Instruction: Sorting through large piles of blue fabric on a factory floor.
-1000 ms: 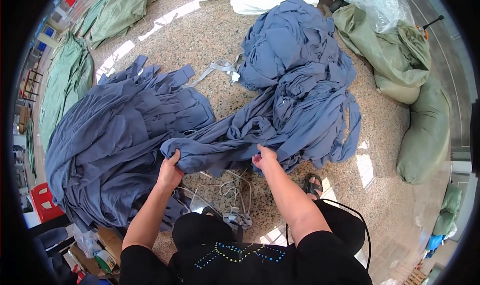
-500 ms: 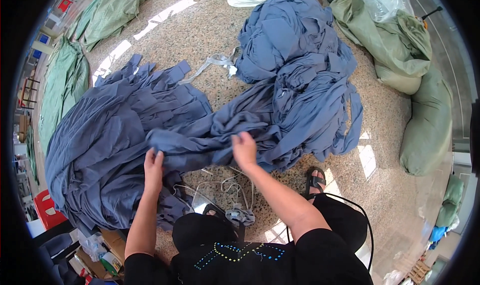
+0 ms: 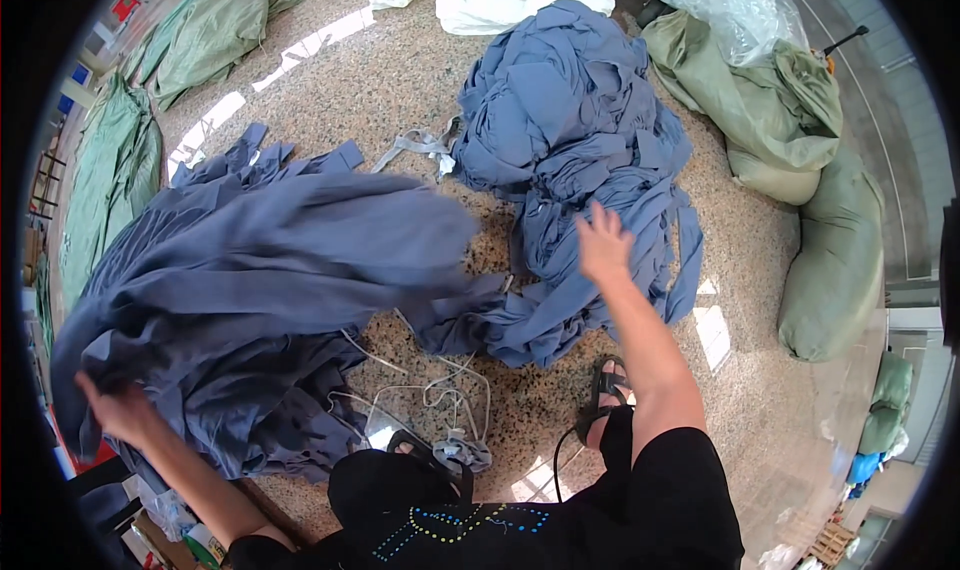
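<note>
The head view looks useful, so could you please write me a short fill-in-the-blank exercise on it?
The left hand holds blurred blue-grey cloth, while the right hand, fingers spread, holds ____.
The plump sack at the right is coloured ____.
The bundle beyond the tall heap is coloured ____.

Missing words: nothing; green; white.

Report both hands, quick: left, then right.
Left hand: closed on the blue cloth.
Right hand: open, empty, over the blue fabric heap.
</note>
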Available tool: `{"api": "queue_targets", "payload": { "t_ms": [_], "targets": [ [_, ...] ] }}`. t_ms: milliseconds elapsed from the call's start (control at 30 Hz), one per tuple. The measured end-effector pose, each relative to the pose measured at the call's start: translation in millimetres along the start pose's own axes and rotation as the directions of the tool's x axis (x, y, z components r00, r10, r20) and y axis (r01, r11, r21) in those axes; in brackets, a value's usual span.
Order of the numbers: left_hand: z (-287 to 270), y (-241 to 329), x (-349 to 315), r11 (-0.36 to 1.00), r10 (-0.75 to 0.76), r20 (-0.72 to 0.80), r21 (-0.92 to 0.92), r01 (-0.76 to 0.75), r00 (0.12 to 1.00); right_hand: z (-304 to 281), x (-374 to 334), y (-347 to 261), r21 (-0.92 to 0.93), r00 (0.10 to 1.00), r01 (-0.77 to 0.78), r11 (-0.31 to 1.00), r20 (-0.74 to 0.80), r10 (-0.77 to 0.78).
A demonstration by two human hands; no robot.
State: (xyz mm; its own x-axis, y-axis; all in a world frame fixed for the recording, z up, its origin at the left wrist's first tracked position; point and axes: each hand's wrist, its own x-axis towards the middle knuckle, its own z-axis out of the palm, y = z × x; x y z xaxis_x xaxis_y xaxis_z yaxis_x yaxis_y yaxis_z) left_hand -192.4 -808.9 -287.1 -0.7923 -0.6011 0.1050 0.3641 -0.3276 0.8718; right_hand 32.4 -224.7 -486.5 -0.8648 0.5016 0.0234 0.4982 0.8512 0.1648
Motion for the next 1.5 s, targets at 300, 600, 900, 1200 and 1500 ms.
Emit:
{"api": "queue_targets", "payload": {
  "t_ms": [300, 600, 900, 1200, 1500],
  "targets": [
    [15, -102, -170, 0.616, -0.578, 0.405, 0.786, 0.054, 0.708, 0, -70, -144, 0.795, 0.856, -0.074, 0.603, 0.361, -0.371],
    [48, -135, -203, 0.599, -0.66, 0.523, 0.8, -0.042, 0.54, -59, -121, -246, 0.959, 0.699, 0.223, 0.176, -0.031, -0.715],
    [6, -145, -192, 0.572, -0.67, 0.372, 0.81, 0.128, 0.643, -6, -105, -189, 0.943, 0.704, 0.151, 0.296, 0.107, -0.702],
    [-1, -152, -214, 0.487, -0.771, 0.525, 0.851, -0.198, 0.361, 62, 82, -87, 0.738, 0.823, -0.557, 0.381, 0.429, 0.373],
    [16, -199, -243, 0.646, -0.61, 0.732, 0.681, -0.345, 0.303, 8, 4, -195, 0.983, 0.966, 0.02, 0.182, 0.028, -0.258]
  ]
}}
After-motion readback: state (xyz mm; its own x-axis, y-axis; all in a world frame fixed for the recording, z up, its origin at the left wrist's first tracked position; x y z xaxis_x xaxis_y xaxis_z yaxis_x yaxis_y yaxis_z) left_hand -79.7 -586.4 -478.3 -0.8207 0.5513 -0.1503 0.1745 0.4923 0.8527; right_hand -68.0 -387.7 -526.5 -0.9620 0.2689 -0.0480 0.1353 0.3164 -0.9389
